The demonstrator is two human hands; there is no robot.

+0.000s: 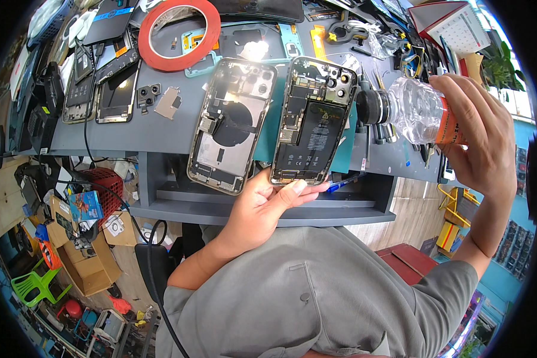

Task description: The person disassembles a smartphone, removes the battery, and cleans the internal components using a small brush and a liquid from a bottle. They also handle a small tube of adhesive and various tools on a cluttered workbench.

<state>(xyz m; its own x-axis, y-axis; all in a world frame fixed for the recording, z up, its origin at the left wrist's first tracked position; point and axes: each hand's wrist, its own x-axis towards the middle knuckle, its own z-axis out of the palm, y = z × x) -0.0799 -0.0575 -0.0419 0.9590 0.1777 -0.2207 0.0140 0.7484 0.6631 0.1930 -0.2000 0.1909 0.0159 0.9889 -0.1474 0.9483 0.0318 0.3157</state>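
Observation:
My left hand [262,209] grips the lower end of an opened phone [310,131], thumb on its bottom edge. A black battery and a circuit board show inside it. Close to its left is a stripped phone housing [231,125] with a dark round patch; its lower end meets my left hand, and I cannot tell whether the fingers hold it too. My right hand [480,131] is wrapped round a clear plastic bottle [414,110] with an orange label. The bottle is tipped sideways, its black cap [371,107] toward the opened phone's right side.
A red tape roll [179,67] lies on the grey desk [116,140], near a small camera module [149,95] and a metal plate [168,102]. Other phone parts crowd the left. Tools and a calendar [459,27] are at right. Below the desktop sits a drawer [256,213].

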